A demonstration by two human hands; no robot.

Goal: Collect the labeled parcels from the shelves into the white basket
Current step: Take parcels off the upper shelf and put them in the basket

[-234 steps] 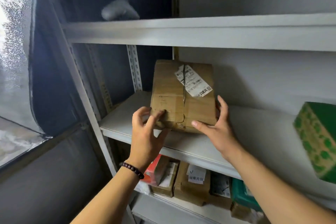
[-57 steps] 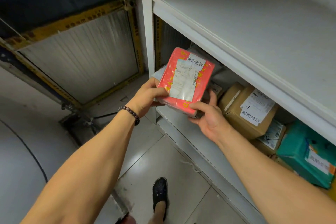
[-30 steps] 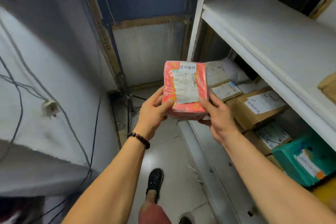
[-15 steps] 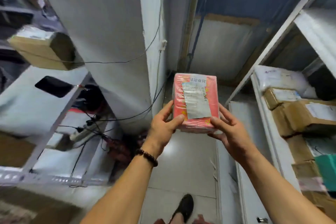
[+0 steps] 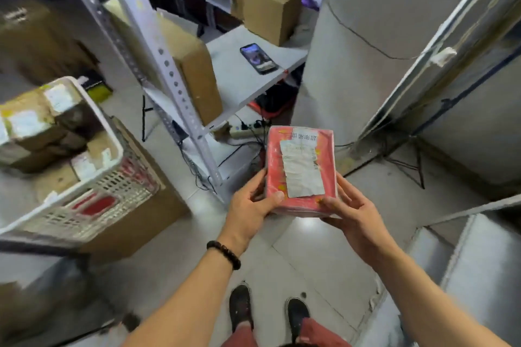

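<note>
I hold a red parcel (image 5: 301, 149) with a white shipping label between both hands at chest height over the tiled floor. My left hand (image 5: 249, 203) grips its lower left edge, thumb on the front face. My right hand (image 5: 352, 213) cups its lower right corner from below. The white basket (image 5: 112, 135) stands at the left on a cardboard box, and several brown labeled parcels (image 5: 36, 121) lie in it. The basket is well to the left of the red parcel.
A grey perforated shelf post (image 5: 158, 62) rises between me and the basket. Behind it a shelf carries cardboard boxes (image 5: 270, 5) and a phone (image 5: 258, 58). A power strip (image 5: 242, 129) and cables lie on the floor. A white pillar (image 5: 352, 22) stands ahead to the right.
I have turned left away from the parcel shelves, still carrying the red parcel in both hands. The white basket has come into view at the left.
</note>
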